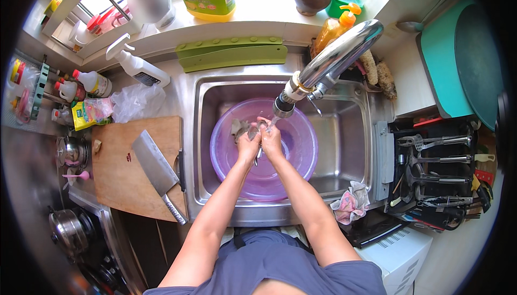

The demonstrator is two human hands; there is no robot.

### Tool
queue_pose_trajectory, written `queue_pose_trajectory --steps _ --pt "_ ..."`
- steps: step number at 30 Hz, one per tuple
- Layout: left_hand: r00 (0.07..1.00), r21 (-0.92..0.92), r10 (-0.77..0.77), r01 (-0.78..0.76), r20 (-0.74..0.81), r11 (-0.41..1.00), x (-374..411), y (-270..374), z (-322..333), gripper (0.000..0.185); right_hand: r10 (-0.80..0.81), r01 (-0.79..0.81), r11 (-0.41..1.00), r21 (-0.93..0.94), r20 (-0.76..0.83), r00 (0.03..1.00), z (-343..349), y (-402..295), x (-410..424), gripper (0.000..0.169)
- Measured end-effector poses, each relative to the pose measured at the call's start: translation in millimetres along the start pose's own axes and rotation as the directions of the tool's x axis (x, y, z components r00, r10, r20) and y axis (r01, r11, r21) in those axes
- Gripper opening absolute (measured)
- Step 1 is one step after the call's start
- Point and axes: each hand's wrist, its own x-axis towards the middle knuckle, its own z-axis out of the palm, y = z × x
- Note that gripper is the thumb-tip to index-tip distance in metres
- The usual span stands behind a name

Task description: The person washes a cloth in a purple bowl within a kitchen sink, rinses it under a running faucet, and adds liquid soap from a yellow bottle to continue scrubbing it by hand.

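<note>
Both my hands are close together over a translucent purple plastic basin (301, 182) standing in the stainless steel sink. My left hand (248, 146) is closed around a crumpled grey cloth (239, 127). Metal cutlery, apparently spoons (253, 133), lies between the hands, with thin handles poking out below. My right hand (270, 140) grips this cutlery; the fingers partly hide it. Water runs from the chrome faucet (341, 52) onto the right fingers.
Left of the sink, a cleaver (155, 161) lies on a wooden cutting board (113, 182). A white spray bottle (139, 66) stands behind it. Right of the sink are a crumpled rag (353, 204) and a rack of kitchen utensils (440, 159). The faucet arches over the basin.
</note>
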Motion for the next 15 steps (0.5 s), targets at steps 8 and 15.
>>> queue_pose_trajectory --steps 8,15 --pt "0.989 -0.016 0.128 -0.130 -0.070 0.991 -4.1 16.0 -1.4 0.021 0.048 -0.037 0.990 -0.133 0.083 0.995 -5.7 -18.4 6.2 0.024" --pt "0.987 -0.230 -0.039 0.075 0.158 0.970 -29.7 45.2 0.7 0.025 0.005 0.014 0.951 -0.308 0.062 0.998 -19.1 -25.9 14.0 0.031"
